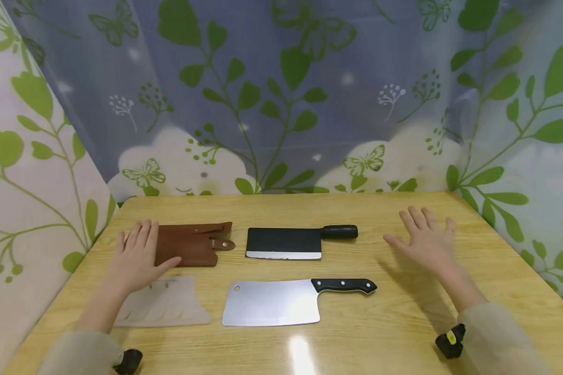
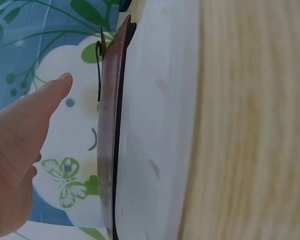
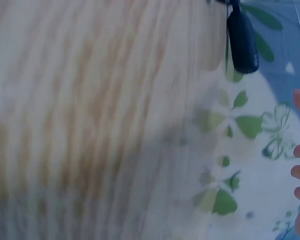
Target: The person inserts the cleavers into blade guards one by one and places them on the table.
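Observation:
My left hand (image 1: 138,258), fingers straight and thumb spread, overlaps the left end of a brown leather sheath (image 1: 185,245) with a snap strap. In the left wrist view the hand (image 2: 20,150) shows a gap from the sheath (image 2: 110,115). Below it lies a whitish translucent blade cover (image 1: 169,302). A dark cleaver (image 1: 283,240) with a bright edge and black round handle lies right of the sheath. Nearer me is a silver cleaver (image 1: 272,303) with a black riveted handle. My right hand (image 1: 427,239) is spread above the table at the right, holding nothing.
The wooden table (image 1: 356,344) has its far edge against a curtain (image 1: 262,104) printed with leaves and butterflies. More patterned cloth hangs on both sides. Black straps sit at both wrists, by the light sleeves (image 1: 497,333).

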`<state>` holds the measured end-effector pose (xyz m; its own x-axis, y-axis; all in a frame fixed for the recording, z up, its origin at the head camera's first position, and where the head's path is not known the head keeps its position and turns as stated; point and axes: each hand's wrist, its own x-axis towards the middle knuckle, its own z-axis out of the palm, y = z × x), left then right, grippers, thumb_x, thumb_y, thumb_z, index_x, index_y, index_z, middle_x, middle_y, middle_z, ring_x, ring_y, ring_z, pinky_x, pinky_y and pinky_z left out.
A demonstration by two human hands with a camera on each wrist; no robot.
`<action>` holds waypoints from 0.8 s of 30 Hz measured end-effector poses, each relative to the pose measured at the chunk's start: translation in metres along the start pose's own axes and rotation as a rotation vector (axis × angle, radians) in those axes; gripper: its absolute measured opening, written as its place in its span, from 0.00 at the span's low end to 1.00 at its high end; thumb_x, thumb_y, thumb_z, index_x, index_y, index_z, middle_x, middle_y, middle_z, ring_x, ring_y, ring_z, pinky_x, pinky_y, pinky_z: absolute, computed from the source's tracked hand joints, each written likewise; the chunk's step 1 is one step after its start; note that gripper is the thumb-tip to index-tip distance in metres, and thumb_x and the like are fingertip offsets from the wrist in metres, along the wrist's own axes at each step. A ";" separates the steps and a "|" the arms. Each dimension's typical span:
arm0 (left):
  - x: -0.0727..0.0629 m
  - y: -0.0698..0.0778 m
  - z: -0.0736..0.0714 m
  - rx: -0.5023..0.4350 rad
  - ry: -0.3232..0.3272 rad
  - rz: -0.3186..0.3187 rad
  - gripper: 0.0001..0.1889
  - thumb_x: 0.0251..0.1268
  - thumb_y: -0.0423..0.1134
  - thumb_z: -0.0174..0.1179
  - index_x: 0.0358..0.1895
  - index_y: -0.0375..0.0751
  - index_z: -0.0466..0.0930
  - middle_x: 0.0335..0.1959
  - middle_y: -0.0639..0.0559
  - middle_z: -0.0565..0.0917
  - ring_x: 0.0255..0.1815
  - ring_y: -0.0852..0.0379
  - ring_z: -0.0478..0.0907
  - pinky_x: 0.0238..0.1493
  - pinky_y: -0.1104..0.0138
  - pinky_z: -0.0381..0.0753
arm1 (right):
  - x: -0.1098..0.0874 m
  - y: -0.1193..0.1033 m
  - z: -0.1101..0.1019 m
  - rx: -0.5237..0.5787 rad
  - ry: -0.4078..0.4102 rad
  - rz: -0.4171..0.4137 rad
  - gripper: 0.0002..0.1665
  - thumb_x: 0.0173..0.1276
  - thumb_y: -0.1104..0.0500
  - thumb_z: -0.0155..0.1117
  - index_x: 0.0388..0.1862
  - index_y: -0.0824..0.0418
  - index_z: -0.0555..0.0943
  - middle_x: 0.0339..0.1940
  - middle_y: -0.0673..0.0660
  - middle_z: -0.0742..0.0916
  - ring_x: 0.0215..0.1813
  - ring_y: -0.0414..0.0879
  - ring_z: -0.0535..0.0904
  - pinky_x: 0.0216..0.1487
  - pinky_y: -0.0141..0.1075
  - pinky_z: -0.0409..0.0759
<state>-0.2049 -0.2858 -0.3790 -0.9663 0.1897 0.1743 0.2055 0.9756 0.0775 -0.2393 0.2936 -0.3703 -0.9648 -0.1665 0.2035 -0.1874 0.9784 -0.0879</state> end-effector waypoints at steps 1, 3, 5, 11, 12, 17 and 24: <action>-0.003 0.000 -0.002 0.008 0.004 0.012 0.55 0.58 0.69 0.48 0.71 0.25 0.40 0.69 0.25 0.48 0.69 0.30 0.42 0.63 0.39 0.33 | 0.000 -0.004 -0.002 -0.008 0.002 -0.014 0.52 0.63 0.27 0.42 0.71 0.65 0.56 0.71 0.68 0.58 0.70 0.66 0.46 0.59 0.68 0.29; -0.008 0.000 -0.004 0.018 0.000 0.035 0.55 0.56 0.69 0.51 0.70 0.24 0.44 0.68 0.25 0.51 0.68 0.31 0.45 0.63 0.39 0.35 | -0.002 -0.012 -0.005 -0.022 0.007 -0.045 0.52 0.62 0.27 0.44 0.70 0.66 0.59 0.70 0.68 0.61 0.69 0.66 0.50 0.60 0.68 0.33; -0.014 0.000 -0.006 0.031 -0.004 0.060 0.56 0.52 0.69 0.54 0.68 0.22 0.48 0.66 0.26 0.55 0.67 0.31 0.49 0.62 0.38 0.38 | -0.002 -0.021 -0.008 -0.031 0.011 -0.080 0.51 0.62 0.28 0.46 0.69 0.66 0.62 0.68 0.67 0.64 0.68 0.66 0.54 0.60 0.67 0.38; -0.032 0.004 -0.012 0.042 -0.070 0.101 0.58 0.38 0.70 0.64 0.64 0.23 0.59 0.62 0.29 0.66 0.63 0.32 0.58 0.58 0.36 0.48 | -0.006 -0.047 -0.008 -0.075 0.015 -0.194 0.48 0.58 0.30 0.56 0.66 0.63 0.67 0.63 0.65 0.72 0.63 0.64 0.64 0.62 0.64 0.50; -0.034 0.004 -0.012 0.040 -0.084 0.103 0.59 0.36 0.71 0.64 0.63 0.23 0.60 0.61 0.29 0.67 0.62 0.32 0.59 0.57 0.35 0.49 | -0.007 -0.050 -0.007 -0.076 0.004 -0.213 0.47 0.57 0.31 0.57 0.66 0.63 0.68 0.62 0.64 0.73 0.62 0.63 0.66 0.61 0.63 0.52; -0.044 0.004 -0.006 0.057 -0.118 0.148 0.61 0.31 0.75 0.62 0.62 0.26 0.63 0.58 0.31 0.70 0.60 0.32 0.63 0.56 0.35 0.53 | -0.013 -0.067 -0.005 -0.063 -0.112 -0.289 0.46 0.54 0.35 0.63 0.65 0.60 0.69 0.59 0.64 0.75 0.58 0.64 0.70 0.54 0.60 0.65; -0.048 0.004 0.003 0.031 -0.157 0.191 0.61 0.31 0.77 0.60 0.63 0.28 0.62 0.58 0.31 0.69 0.58 0.31 0.64 0.55 0.36 0.56 | -0.021 -0.083 0.005 -0.080 -0.172 -0.408 0.45 0.54 0.32 0.62 0.64 0.59 0.70 0.57 0.60 0.77 0.58 0.59 0.72 0.54 0.57 0.67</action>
<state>-0.1585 -0.2905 -0.3895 -0.9231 0.3835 0.0286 0.3842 0.9228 0.0277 -0.2042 0.2154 -0.3721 -0.8328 -0.5521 0.0406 -0.5506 0.8337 0.0428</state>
